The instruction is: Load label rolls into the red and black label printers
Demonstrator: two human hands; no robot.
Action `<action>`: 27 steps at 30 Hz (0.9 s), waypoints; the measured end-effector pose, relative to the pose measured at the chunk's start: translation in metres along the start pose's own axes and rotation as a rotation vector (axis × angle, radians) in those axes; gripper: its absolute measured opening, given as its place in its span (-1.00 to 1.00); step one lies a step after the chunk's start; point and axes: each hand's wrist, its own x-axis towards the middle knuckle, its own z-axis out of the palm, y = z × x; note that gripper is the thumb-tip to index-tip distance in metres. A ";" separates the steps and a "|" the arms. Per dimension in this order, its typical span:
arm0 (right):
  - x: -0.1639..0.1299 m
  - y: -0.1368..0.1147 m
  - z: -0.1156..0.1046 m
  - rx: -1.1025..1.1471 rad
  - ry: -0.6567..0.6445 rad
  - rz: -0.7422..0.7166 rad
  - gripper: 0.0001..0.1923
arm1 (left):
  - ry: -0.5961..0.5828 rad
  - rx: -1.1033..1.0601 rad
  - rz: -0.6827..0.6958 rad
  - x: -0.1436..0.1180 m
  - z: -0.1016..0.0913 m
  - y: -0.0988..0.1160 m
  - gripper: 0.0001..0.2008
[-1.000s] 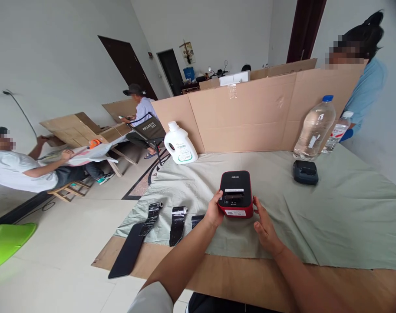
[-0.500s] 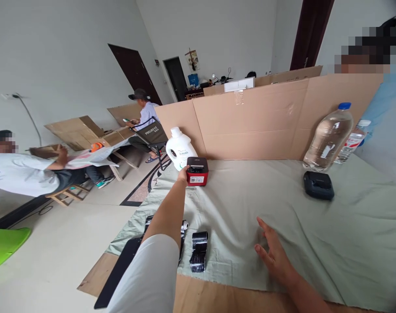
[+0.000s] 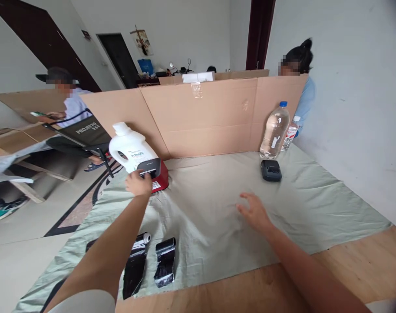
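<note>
Left hand (image 3: 138, 182) partly curled, touching red-black device (image 3: 162, 175), right hand (image 3: 255, 213) loosely spread

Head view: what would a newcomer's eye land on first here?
Probably the big white jug at the back left of the cloth, with the red-and-black box close in front of it and the left hand on that box. Next, the large blue-capped clear bottle at the back right, before the cardboard screen. Nearer, glossy black rolls lie at the front left.
</note>
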 end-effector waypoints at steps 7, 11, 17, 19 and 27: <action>0.135 0.079 -0.056 -0.485 0.077 0.416 -0.23 | -0.564 -0.070 0.497 -0.152 0.071 0.037 -0.67; 0.135 0.103 -0.066 -0.452 -0.036 0.615 -0.13 | -0.790 -0.035 0.585 -0.223 0.089 0.049 -0.51; 0.072 0.096 -0.074 -0.514 -0.048 0.526 -0.21 | -0.923 -0.008 0.672 -0.246 0.063 0.026 -0.46; 0.046 0.090 -0.081 -0.515 -0.049 0.503 -0.20 | -0.916 -0.008 0.689 -0.247 0.053 0.018 -0.47; -0.030 0.021 -0.052 -0.314 0.055 0.099 -0.30 | -0.849 -0.095 0.663 -0.246 0.039 0.018 -0.57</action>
